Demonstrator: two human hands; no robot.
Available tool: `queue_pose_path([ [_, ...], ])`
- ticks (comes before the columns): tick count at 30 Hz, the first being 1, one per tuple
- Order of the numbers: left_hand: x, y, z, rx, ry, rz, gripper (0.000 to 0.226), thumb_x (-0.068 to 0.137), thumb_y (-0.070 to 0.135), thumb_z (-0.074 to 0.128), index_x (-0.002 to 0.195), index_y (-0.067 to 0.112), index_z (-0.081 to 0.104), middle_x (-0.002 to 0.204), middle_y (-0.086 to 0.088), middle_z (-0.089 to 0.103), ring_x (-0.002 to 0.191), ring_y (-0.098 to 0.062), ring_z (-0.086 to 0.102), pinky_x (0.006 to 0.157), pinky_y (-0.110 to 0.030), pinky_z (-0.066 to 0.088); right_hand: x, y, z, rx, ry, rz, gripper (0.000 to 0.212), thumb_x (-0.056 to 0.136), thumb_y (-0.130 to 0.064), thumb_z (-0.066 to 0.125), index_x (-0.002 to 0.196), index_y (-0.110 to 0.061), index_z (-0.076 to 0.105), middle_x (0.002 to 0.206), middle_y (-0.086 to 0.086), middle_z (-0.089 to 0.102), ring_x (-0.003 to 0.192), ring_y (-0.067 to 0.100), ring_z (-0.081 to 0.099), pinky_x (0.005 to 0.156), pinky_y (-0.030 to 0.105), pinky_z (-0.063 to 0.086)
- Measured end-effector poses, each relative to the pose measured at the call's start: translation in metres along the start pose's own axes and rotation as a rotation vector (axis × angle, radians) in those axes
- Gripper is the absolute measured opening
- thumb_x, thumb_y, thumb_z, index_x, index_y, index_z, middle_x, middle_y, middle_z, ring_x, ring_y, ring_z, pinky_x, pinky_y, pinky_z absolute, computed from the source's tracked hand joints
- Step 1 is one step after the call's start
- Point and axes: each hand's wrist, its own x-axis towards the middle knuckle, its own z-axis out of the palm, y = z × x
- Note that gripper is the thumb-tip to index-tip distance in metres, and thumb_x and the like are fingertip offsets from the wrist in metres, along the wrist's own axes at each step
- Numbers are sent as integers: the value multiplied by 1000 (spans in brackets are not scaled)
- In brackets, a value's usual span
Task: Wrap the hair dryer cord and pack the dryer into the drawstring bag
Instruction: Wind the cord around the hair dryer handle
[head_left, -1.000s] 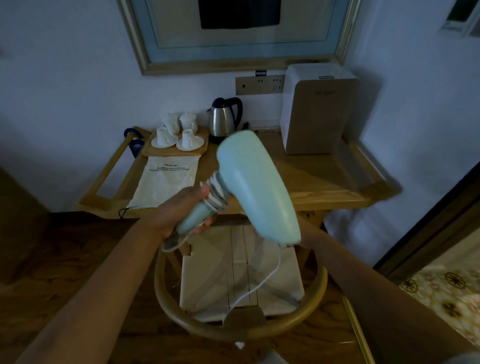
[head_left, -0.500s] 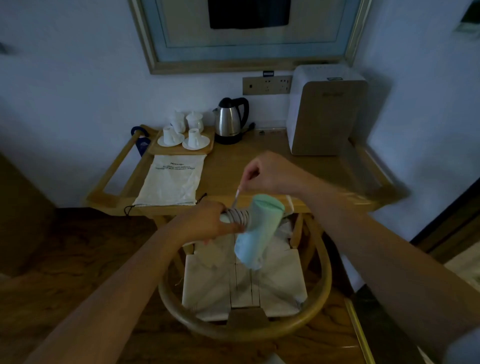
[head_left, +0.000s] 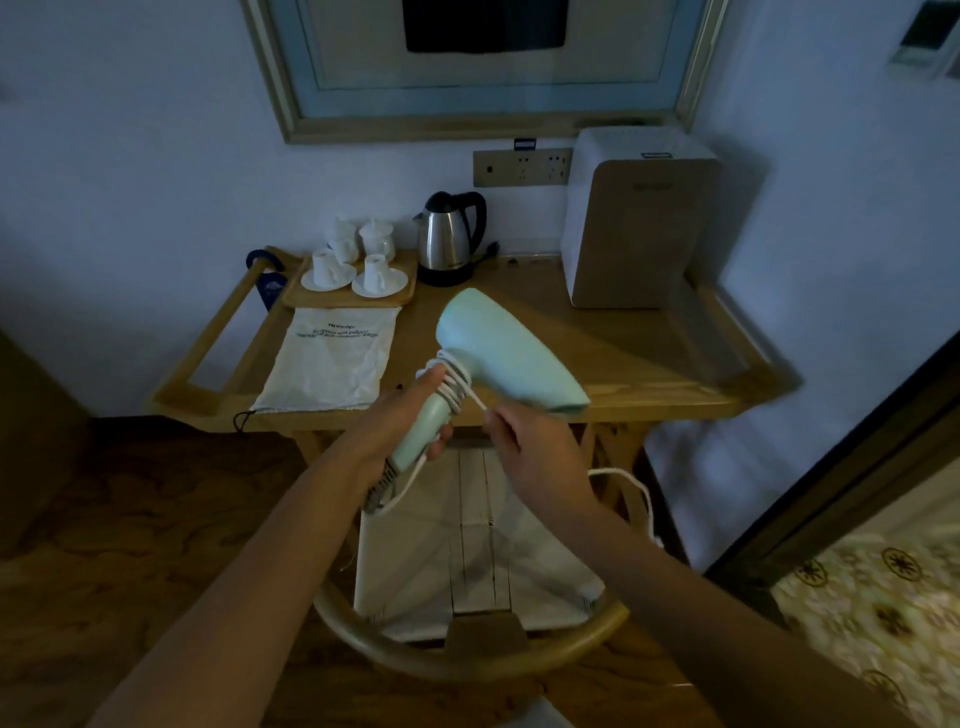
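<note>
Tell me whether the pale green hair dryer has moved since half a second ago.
Yes. The pale green hair dryer has swung up: its barrel now lies across the wooden table's front edge, where earlier it pointed down below that edge, over the chair.

Looks like a hotel or guesthouse room. Evidence: wooden counter (head_left: 623, 358) against the wall at frame centre carrying a guest tea setup, with a steel electric kettle (head_left: 451, 238) and a wooden tray (head_left: 353, 299) of white cups on saucers and small pots. A printed drawstring bag (head_left: 332, 358) lies flat below the tray. Blue door hanger (head_left: 270, 283) on the counter's left rail. White boxy appliance (head_left: 639, 218) at right, type unclear. Socket panel (head_left: 522, 167) and framed picture (head_left: 483, 67) on the wall above. Wooden chair (head_left: 467, 644) at bottom centre, patterned tile floor (head_left: 878, 613) through a doorway at lower right.
</note>
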Motion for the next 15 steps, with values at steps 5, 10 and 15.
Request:
queue_pose_path([
  [5, 0, 4, -2, -257, -129, 47, 38, 87, 48, 51, 90, 12, 62, 59, -5, 58, 43, -11, 53, 31, -17, 39, -22, 23, 11, 200, -68, -73, 22, 96, -22, 44, 94, -13, 64, 67, -6, 56, 55, -1, 47, 52, 16, 34],
  [10, -10, 0, -15, -351, -352, 105, 42, 82, 49, 52, 96, 10, 61, 67, -5, 62, 43, -9, 51, 30, -17, 38, -11, 65, 0, 550, -495, 99, 25, 96, -21, 44, 98, -9, 66, 57, -7, 45, 47, 2, 41, 45, 18, 34],
  [15, -18, 11, -30, -177, -413, 175, 51, 78, 58, 50, 83, 10, 63, 49, -5, 56, 31, -12, 44, 31, -16, 36, 6, 99, -20, 708, -658, 296, 25, 83, -40, 61, 82, -17, 71, 54, -9, 48, 48, 7, 38, 46, 20, 32],
])
